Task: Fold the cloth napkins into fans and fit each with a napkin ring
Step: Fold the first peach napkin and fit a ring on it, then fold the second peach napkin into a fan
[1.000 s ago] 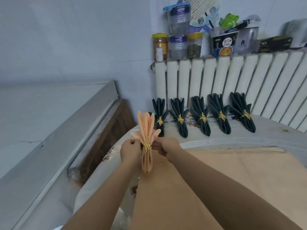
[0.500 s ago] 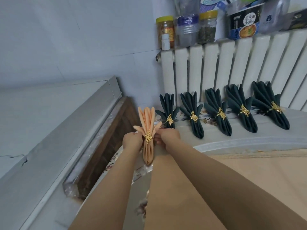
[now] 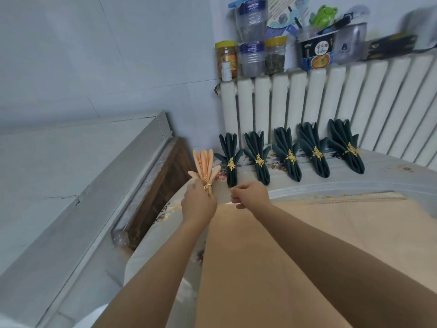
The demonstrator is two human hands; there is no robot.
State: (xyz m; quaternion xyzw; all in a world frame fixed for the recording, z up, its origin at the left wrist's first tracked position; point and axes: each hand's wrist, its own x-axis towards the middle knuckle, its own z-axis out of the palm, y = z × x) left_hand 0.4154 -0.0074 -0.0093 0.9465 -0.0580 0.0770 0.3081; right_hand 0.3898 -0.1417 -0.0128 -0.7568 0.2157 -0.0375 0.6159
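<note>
My left hand grips a peach fan-folded napkin by its lower part, with a gold leaf napkin ring just above my fingers. The fan stands upright to the left of a row of several dark green fan napkins, each with a gold ring, lying along the table's far edge. My right hand hovers beside the peach napkin, fingers loosely curled, holding nothing. A stack of tan cloth napkins lies flat on the table under my forearms.
A white radiator stands behind the green napkins, with jars, a noodle cup and a green frog on top. A grey ledge and a wooden frame run along the left. The round table's rim has a clear cover.
My right hand let go of the peach napkin and moved right. My left hand now holds it alone and has carried it left, toward the end of the green row.
</note>
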